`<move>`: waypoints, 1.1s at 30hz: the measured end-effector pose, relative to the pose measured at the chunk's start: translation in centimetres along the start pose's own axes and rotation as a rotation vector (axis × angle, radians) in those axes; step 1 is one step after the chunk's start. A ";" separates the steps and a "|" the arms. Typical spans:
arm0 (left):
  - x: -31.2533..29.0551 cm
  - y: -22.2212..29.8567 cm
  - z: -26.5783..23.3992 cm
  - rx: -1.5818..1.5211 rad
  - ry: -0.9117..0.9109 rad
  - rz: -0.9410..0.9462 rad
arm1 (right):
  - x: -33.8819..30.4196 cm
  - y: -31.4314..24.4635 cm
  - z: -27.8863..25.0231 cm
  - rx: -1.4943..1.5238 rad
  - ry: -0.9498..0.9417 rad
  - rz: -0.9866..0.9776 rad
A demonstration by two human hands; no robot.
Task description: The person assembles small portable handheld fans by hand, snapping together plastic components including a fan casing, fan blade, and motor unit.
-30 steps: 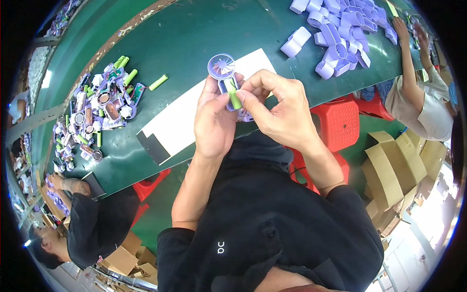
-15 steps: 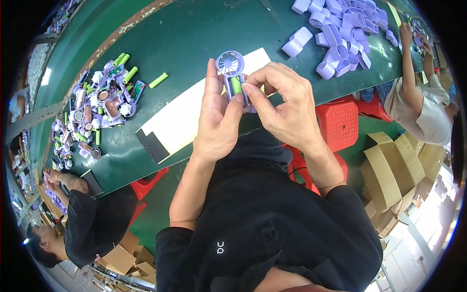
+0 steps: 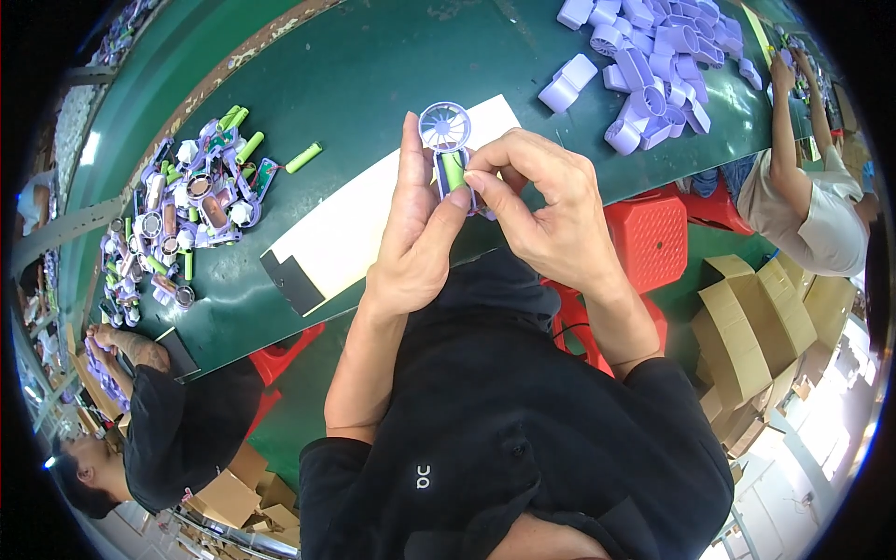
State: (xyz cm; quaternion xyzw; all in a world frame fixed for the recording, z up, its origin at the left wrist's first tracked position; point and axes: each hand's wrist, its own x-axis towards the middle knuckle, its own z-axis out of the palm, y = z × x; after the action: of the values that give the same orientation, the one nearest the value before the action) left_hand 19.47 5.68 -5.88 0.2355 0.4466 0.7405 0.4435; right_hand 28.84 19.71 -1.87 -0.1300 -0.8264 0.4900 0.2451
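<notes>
Between my hands is a small purple fan housing (image 3: 444, 127) with a round vaned head and an open handle. A green cylindrical battery (image 3: 453, 170) lies lengthwise inside the handle. My left hand (image 3: 417, 219) grips the housing from the left, its thumb pressed over the lower end of the battery. Thumb and index finger of my right hand (image 3: 537, 201) pinch at the handle's right edge; whatever is between those fingertips is hidden. Under the hands lies a pale sheet (image 3: 350, 229) with a black strip (image 3: 292, 283) at its left end.
A heap of purple fan parts, batteries and circuit boards (image 3: 187, 205) covers the table's left. One loose green battery (image 3: 303, 158) lies beside it. Empty purple casings (image 3: 653, 79) are piled far right. Red stools (image 3: 647, 243), cardboard boxes (image 3: 756, 322) and co-workers flank the green table (image 3: 373, 56).
The fan housing has shifted and turned slightly, so the battery in its handle shows more plainly. Both hands keep nearly the same hold.
</notes>
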 end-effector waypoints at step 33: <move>-0.4 -0.4 0.7 0.413 0.123 0.179 | -0.2 -0.6 0.1 -0.029 -0.005 0.027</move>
State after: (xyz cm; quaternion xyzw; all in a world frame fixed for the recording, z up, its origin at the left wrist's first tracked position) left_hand 20.38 5.71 -5.88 0.3144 0.5921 0.6828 0.2906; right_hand 28.98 19.29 -1.42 -0.1436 -0.8320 0.4817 0.2347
